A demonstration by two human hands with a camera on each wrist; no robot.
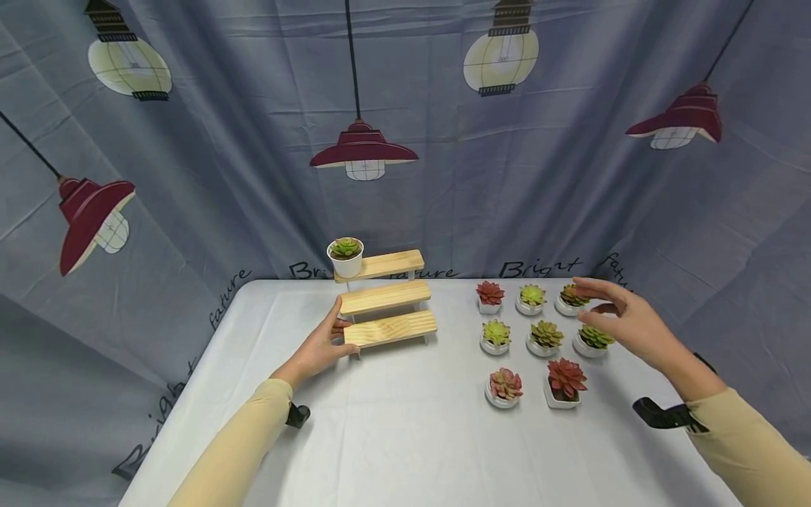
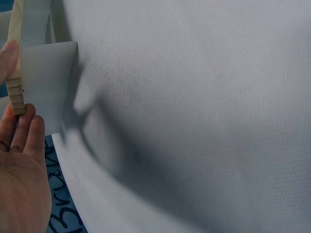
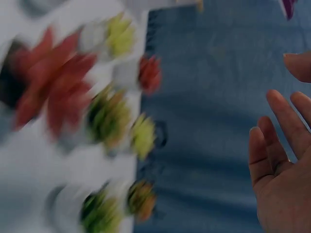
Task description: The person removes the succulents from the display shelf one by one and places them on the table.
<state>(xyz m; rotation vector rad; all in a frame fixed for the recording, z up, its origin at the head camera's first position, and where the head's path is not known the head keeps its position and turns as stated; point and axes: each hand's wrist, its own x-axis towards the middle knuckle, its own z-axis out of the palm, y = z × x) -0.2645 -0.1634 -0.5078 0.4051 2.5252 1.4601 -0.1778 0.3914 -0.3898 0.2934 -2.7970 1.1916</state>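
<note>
A three-tier wooden shelf stand (image 1: pixel 386 299) is on the white table, with one green succulent in a round white pot (image 1: pixel 346 258) at the left of its top tier. My left hand (image 1: pixel 319 346) holds the stand by the left end of its lower tiers; in the left wrist view the thumb and fingers of that hand (image 2: pixel 24 179) lie on either side of a wooden board (image 2: pixel 15 92). My right hand (image 1: pixel 624 320) hovers by the rightmost pots, near a reddish-green succulent (image 1: pixel 571 298) and a green succulent (image 1: pixel 594 341). Nothing lies between its parted thumb and fingers.
Several more potted succulents stand on the right half of the table, among them a red one in a square pot (image 1: pixel 564 384), a pink one (image 1: pixel 505 387) and a yellow-green one (image 1: pixel 495 336). A grey-blue curtain (image 1: pixel 418 211) hangs behind the table's back edge.
</note>
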